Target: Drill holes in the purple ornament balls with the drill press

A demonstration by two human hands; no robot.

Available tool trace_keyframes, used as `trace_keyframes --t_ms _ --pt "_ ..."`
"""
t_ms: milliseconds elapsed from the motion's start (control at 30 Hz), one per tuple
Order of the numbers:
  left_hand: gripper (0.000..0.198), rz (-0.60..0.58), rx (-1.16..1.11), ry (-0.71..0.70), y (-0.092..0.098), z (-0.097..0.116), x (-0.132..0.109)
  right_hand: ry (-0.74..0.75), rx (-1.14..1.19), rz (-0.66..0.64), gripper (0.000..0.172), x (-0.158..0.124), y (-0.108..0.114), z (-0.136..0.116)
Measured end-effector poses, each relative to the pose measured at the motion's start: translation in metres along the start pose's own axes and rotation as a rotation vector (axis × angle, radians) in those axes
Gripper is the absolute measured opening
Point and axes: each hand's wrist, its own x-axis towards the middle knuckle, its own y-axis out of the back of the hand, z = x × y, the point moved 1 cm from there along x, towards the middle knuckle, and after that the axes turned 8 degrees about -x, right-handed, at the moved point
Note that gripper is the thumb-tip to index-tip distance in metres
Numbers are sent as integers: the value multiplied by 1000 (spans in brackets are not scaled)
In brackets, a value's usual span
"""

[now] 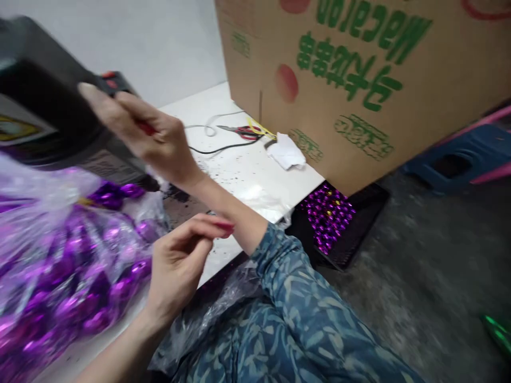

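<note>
"Entry one: the right hand (159, 143)?"

"Clenched around a black plastic handheld tool (48, 106), probably a heat gun, at upper left of the frame. It is blurred, with a red part at the grip."

"The left hand (179, 271)?"

"Loosely curled, grasping nothing visible, fingertips against the right forearm (227, 213)."

"Nearest stock?"

"A clear plastic bag of shiny purple foil-wrapped balls (67, 271), lower left, just beneath the tool."

"Other items?"

"Upper centre, on a white tabletop (255, 181): red-handled steel scissors (239, 132), a thin black cable (223, 150) and crumpled white paper (285, 151)."

"Risks?"

"If the tool runs hot, the thin bag could melt or scorch at this range. A hard tug on the cable could drag the scissors across the tabletop."
</note>
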Motion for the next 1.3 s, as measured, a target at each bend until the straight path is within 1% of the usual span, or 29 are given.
trace_keyframes --t_ms 33,67,100,133,167,200,233,267,300,367,433,500,567,633,733,833,900,933,967,1033,1100,1133,1200,1233,1300 --pt "21 103 27 -49 20 -2 -7 24 218 97 18 2 0 1" --pt "22 176 69 -83 38 -6 -11 22 335 131 15 3 -1 3" --pt "21 210 136 -89 56 -12 -12 27 406 150 15 4 -2 4" --pt "20 205 226 -66 74 -19 -10 19 459 151 24 6 -2 6" --pt "19 169 336 -13 92 -28 -5 8 456 175 38 7 -1 8" --pt "19 117 452 55 111 -37 4 7 431 196 48 9 0 10" --pt "21 71 566 124 129 -47 15 12 417 222 54 10 2 12" --pt "24 63 675 188 146 -55 28 18 414 240 56 12 3 13" --pt "26 86 758 233 161 -63 43 18 410 238 56 13 5 14" --pt "30 118 872 261 184 -75 75 37 395 256 55 15 7 15" --pt "35 139 958 275 195 -83 108 57 379 273 57 16 9 15" --pt "43 156 983 327 198 -90 134 68 350 283 59 17 9 14" --pt "49 164 953 387 197 -98 150 63 325 281 61 18 10 13" --pt "49 168 906 415 195 -106 156 52 333 285 61 19 11 12" --pt "42 197 821 417 193 -112 157 45 366 295 61 20 12 12" --pt "37 225 678 434 193 -105 159 29 367 293 60 21 13 13" --pt "36 239 567 460 194 -93 161 26 369 305 60 22 13 13" --pt "38 261 459 484 195 -86 161 28 370 314 60 23 12 14" --pt "40 289 304 514 196 -78 158 32 369 323 60 24 12 14" --pt "40 330 -116 570 199 -63 147 41 369 335 60 25 12 14" --pt "36 302 -533 605 198 -48 130 35 370 324 59 25 12 14" --pt "35 261 -671 609 196 -43 120 31 372 319 58 26 13 13" --pt "31 175 -843 592 189 -35 99 21 368 309 57 26 13 13" --pt "29 140 -882 574 183 -33 89 16 366 306 57 26 13 13" --pt "25 89 -882 523 169 -35 72 10 358 306 58 26 13 13"
